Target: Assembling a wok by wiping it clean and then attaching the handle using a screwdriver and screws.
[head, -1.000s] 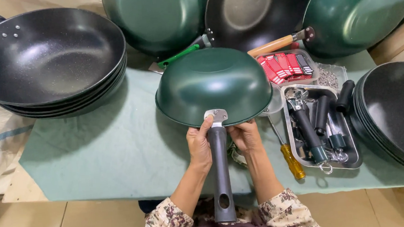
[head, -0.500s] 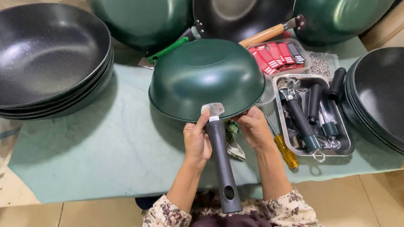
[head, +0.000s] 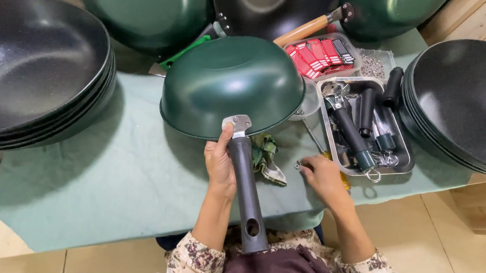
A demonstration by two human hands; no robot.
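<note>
At centre, left hand (head: 220,162) clamped around black handle (head: 247,193), thumb pressing metal bracket (head: 236,124) against upturned green wok (head: 231,86). Wok rests dome-up on pale green cloth (head: 87,187). Right hand (head: 321,174) off handle, fingertips pinched on small screw (head: 300,164) beside yellow screwdriver (head: 343,179). Metal tray (head: 407,159) with spare handles just right. Black pan stacks (head: 27,72) flank both sides.

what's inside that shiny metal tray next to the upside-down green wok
The rectangular metal tray holds several loose black pan handles with metal fittings. Whatever small parts lie beneath those handles is covered.
</note>
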